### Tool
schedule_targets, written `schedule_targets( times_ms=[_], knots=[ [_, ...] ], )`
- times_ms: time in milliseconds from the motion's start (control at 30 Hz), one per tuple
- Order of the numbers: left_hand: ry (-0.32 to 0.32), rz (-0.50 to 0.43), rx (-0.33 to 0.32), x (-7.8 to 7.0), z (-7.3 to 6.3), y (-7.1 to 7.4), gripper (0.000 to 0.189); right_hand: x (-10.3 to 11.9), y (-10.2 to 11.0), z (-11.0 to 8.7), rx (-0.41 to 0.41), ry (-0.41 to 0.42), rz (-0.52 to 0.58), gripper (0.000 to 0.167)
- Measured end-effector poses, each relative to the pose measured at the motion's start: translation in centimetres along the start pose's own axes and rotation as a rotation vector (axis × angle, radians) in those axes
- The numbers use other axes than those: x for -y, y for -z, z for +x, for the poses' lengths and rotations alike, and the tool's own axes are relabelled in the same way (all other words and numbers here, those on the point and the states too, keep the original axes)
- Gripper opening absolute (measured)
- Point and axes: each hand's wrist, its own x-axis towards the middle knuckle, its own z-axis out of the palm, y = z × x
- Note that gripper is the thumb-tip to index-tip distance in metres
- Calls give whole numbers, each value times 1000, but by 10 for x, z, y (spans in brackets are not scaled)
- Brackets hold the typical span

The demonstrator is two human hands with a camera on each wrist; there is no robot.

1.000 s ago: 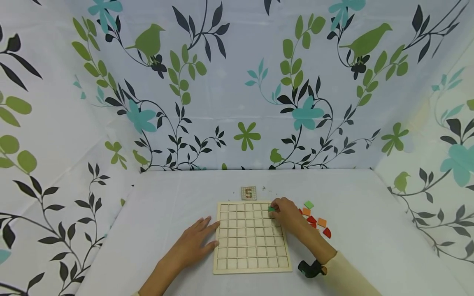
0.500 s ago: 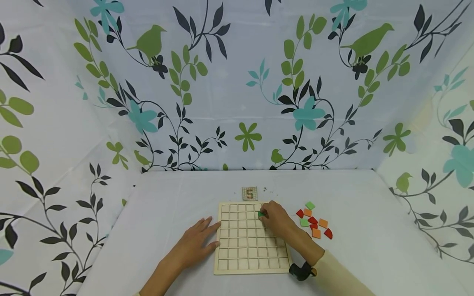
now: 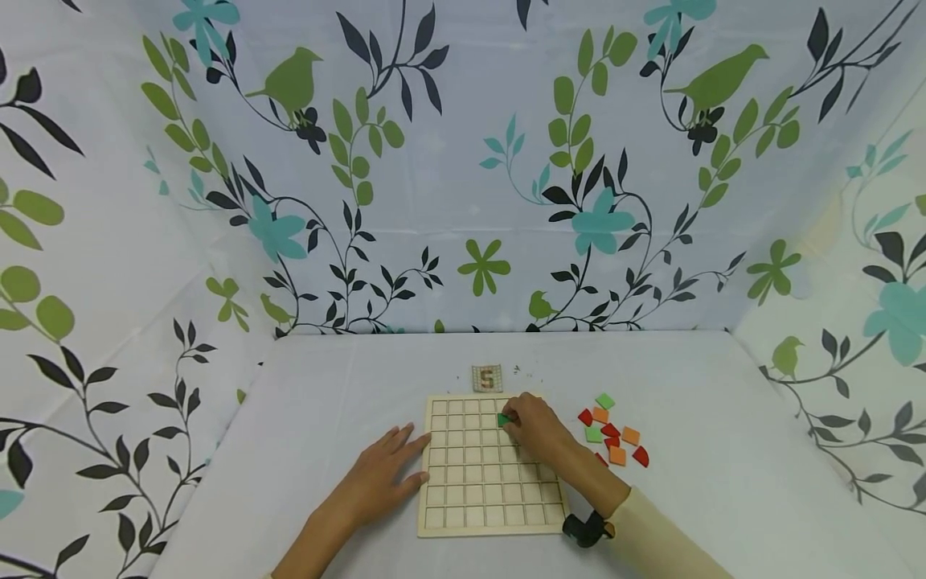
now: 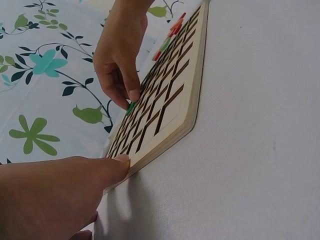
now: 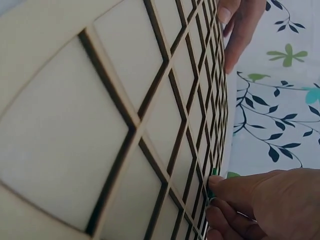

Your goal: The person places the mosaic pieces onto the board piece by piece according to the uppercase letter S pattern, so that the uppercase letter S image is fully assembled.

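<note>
A pale wooden board (image 3: 492,531) with a grid of square cells lies flat on the white-covered table. My right hand (image 3: 538,430) reaches over its far right part and pinches a small green tile (image 3: 502,419) between thumb and fingers. In the left wrist view the tile (image 4: 130,108) is right at the grid, near the far edge. The right wrist view shows only a sliver of green tile (image 5: 214,171) beside the thumb. My left hand (image 3: 383,474) has its fingers spread, with fingertips and thumb touching the board's left edge.
Right of the board lie loose pieces: several orange squares (image 3: 631,435), several red quarter-round pieces (image 3: 641,456) and light green squares (image 3: 604,400). A small gridded card (image 3: 487,378) with a brownish S-like figure lies beyond the far edge. Patterned cloth (image 3: 463,161) hangs behind.
The right hand has moved left over the board's far rows with the green tile, only slightly in the last half second. The left hand has stayed at the left edge.
</note>
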Motion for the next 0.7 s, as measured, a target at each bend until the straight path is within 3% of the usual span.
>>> schedule_targets(
  times_ms=[400,700],
  knots=[
    [16,8,4,0,0,0,63,-9,10,-4,-3,-40,0,6],
    [20,3,4,-1,-1,1,63,-41,42,-11,-87,-150,-39,15]
  ],
)
